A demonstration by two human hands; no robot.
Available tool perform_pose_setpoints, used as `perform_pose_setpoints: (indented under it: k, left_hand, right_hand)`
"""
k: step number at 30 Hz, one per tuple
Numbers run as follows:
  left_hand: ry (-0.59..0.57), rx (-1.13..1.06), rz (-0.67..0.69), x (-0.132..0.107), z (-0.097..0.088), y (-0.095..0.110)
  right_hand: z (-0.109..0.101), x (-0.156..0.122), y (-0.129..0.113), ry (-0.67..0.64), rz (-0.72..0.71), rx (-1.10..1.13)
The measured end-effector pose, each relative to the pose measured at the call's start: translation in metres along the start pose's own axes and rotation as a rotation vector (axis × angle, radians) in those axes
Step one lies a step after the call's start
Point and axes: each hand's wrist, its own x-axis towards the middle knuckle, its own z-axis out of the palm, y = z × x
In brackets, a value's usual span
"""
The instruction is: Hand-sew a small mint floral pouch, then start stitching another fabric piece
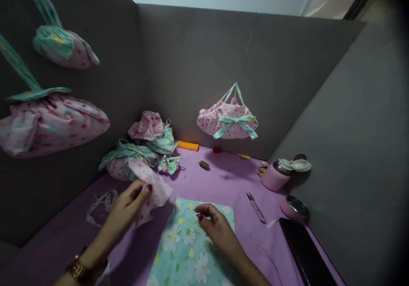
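Note:
My left hand (128,207) pinches a piece of pink dotted fabric (150,186) between thumb and fingers and holds it lifted a little over the purple table (223,179). My right hand (215,226) rests with curled fingers on a flat teal floral fabric sheet (182,247) in front of me; whether it holds anything small I cannot make out. A gold bracelet sits on my left wrist.
A pile of sewn fabric pouches (143,150) lies at the back left. More pouches hang on the grey partition walls (228,122), (51,122). Thread snips (255,207), a thread spool (204,165), an orange roll (188,145), a pink flask (277,173), its cup (294,207) and a dark tablet (305,252) lie to the right.

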Motion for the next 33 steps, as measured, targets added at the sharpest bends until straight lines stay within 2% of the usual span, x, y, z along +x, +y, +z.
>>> perform_pose_setpoints:
  k: [2,4,6,8,9,10,13,15,17,20,23,27,30,33]
  left_hand:
    - [-0.128,-0.046,0.183,-0.016,0.021,0.033]
    - [-0.318,0.014,0.367,-0.035,0.041,0.058]
    - [-0.523,0.095,0.484,-0.050,0.056,0.068]
    - [-0.637,0.130,0.494,-0.055,0.062,0.059]
    - [-0.632,0.120,0.457,-0.052,0.063,0.049]
    - [-0.579,0.094,0.394,-0.048,0.063,0.038]
    - [-0.366,0.116,0.251,-0.024,0.065,0.004]
    - [-0.351,0.144,0.198,-0.011,0.074,-0.008]
    - [-0.345,0.157,0.179,-0.002,0.087,-0.009]
    - [-0.304,0.126,0.160,0.004,0.108,0.001]
    - [-0.296,0.006,0.109,0.008,0.115,0.008]
    - [-0.283,-0.250,-0.089,0.016,0.099,0.004]
    - [-0.199,-0.409,-0.274,0.016,0.079,-0.006]
    - [-0.134,-0.505,-0.410,0.008,0.065,-0.019]
  right_hand:
    - [0.014,-0.008,-0.002,-0.052,0.055,0.367]
    - [0.023,-0.018,-0.002,-0.058,0.121,0.665]
    - [0.025,-0.028,0.002,0.013,0.213,0.846]
    - [0.020,-0.037,0.008,0.143,0.304,0.944]
    - [0.016,-0.042,0.012,0.202,0.343,0.976]
    - [0.011,-0.046,0.015,0.247,0.367,1.000]
    - [-0.002,-0.055,0.020,0.300,0.370,1.036]
    - [-0.005,-0.059,0.019,0.299,0.358,1.051]
    - [-0.005,-0.062,0.016,0.292,0.361,1.072]
    - [-0.004,-0.064,0.012,0.284,0.360,1.083]
    - [-0.010,-0.066,0.007,0.276,0.317,1.045]
    - [-0.033,-0.061,0.005,0.366,0.263,0.916]
    - [-0.054,-0.048,0.011,0.539,0.291,0.880]
    - [-0.063,-0.038,0.019,0.665,0.276,0.898]
